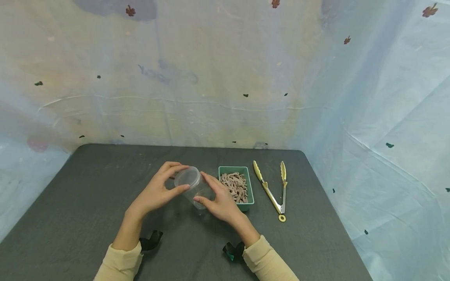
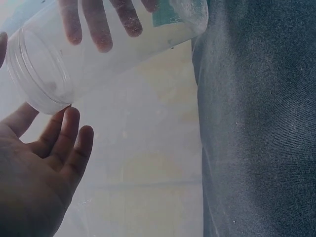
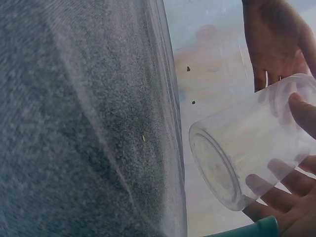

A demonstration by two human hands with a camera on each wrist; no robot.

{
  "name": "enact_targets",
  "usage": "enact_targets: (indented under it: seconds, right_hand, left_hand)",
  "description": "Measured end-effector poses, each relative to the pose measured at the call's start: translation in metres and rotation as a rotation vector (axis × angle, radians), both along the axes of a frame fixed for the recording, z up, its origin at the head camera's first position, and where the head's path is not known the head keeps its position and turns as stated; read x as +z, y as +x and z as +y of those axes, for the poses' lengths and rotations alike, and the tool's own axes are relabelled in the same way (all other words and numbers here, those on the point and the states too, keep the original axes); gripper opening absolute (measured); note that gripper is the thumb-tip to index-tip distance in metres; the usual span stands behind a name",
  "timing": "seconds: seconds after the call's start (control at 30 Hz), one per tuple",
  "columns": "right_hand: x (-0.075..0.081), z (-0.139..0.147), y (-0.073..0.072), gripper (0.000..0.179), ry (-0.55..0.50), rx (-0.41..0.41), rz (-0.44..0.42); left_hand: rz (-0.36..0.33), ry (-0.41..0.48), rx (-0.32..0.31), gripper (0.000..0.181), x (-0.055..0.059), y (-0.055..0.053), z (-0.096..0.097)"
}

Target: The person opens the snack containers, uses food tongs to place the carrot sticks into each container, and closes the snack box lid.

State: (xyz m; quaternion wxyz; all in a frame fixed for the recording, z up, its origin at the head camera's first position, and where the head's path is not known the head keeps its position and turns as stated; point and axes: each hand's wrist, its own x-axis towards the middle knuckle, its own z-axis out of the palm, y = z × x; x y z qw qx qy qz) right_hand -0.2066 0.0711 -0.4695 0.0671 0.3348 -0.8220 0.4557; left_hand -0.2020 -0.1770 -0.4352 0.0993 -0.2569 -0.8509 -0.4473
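Observation:
Between the two hands, a clear plastic jar (image 1: 205,191) is held tilted over the table, its round lid (image 1: 187,176) toward the upper left and its base toward the lower right. My left hand (image 1: 156,193) grips the lid end, thumb on the near side and fingers on the far side. The right hand (image 1: 222,200) holds the jar's body, with its fingers spread along the wall, seen through the plastic in the left wrist view. Nothing shows inside the jar (image 3: 237,143) in the right wrist view.
Just right of the right hand stands a green rectangular tub (image 1: 251,191) holding many brownish-grey strips (image 1: 237,185). Farther right lie spread tongs (image 1: 268,193) with pale yellow tips. The dark table (image 1: 88,195) is backed by hanging plastic sheeting (image 1: 211,70).

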Motion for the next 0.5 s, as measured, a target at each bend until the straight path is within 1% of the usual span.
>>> enact_targets:
  seconds: [0.1, 0.17, 0.23, 0.37, 0.43, 0.5]
  right_hand:
    - [0.0002, 0.0002, 0.0003, 0.077, -0.003, 0.003, -0.007]
    - [0.0006, 0.0003, 0.0006, 0.078, -0.004, 0.003, -0.012]
    - [0.0010, 0.0005, 0.0010, 0.078, -0.004, 0.002, -0.011]
    - [0.0012, 0.0010, 0.0010, 0.077, 0.001, -0.001, 0.000]
    - [0.0014, 0.0012, 0.0008, 0.077, 0.002, -0.002, -0.002]
    - [0.0017, 0.0013, 0.0004, 0.078, 0.000, 0.001, -0.006]
  left_hand:
    - [-0.015, 0.001, 0.004, 0.060, -0.0001, -0.0001, 0.0002]
    - [-0.011, 0.009, -0.016, 0.061, -0.0011, -0.0004, -0.0005]
    - [-0.002, 0.022, -0.055, 0.060, -0.0012, 0.0000, -0.0013]
    - [0.021, 0.044, -0.153, 0.057, -0.0006, 0.0003, -0.0026]
    - [0.035, 0.048, -0.182, 0.055, -0.0004, -0.0001, -0.0029]
    - [0.044, 0.053, -0.192, 0.054, -0.0003, -0.0005, -0.0030]
